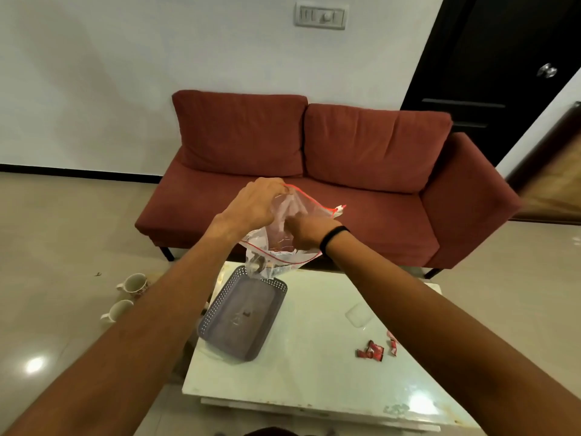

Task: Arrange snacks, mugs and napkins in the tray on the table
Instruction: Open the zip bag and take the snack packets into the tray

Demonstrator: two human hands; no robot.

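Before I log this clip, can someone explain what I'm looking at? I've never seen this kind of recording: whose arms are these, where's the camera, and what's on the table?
There is no machine here. One wide-angle camera sits on a person's head and looks forward and down, so both bare arms reach into the picture from below. The left hand pinches the rim of a clear zip bag with a red seal; the right hand, with a black wristband, reaches into it. Below the bag, a grey perforated tray sits on the white table, nearly empty. A few red snack wrappers lie on the table, to the right. Two mugs stand on the floor to the left. Behind is a red sofa.
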